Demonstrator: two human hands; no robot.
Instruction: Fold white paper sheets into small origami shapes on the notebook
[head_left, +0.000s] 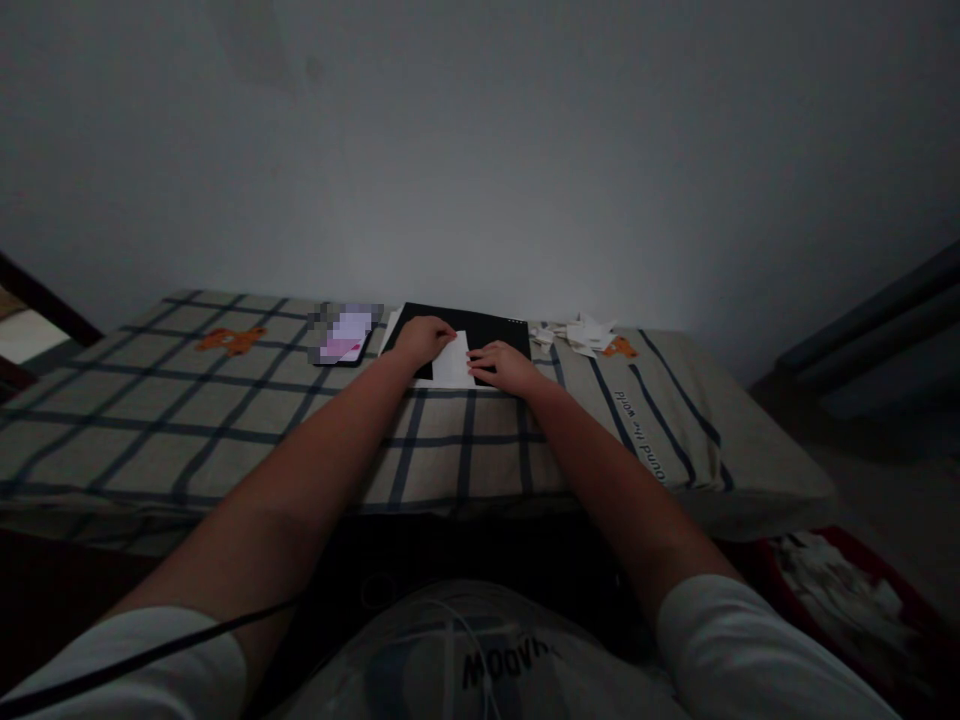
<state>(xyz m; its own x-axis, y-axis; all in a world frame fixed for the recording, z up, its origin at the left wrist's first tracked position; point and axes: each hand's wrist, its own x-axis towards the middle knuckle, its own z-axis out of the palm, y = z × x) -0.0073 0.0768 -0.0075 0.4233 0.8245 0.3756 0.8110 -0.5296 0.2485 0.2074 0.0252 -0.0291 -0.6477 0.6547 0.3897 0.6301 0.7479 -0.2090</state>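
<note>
A small white sheet of paper (pixel 453 362) lies on a black board (pixel 480 328) at the far edge of a checked cloth surface (pixel 225 410). My left hand (pixel 422 339) presses on the paper's left top corner with its fingers curled. On the paper's right edge rests my right hand (pixel 501 362), fingers flat on it. Both arms stretch forward from white sleeves.
A phone with a lit screen (pixel 343 338) lies left of the board. Several white paper pieces (pixel 581 333) lie to the board's right near the wall. A red basket with white scraps (pixel 840 590) stands at the lower right. A black cable (pixel 150 655) crosses my left sleeve.
</note>
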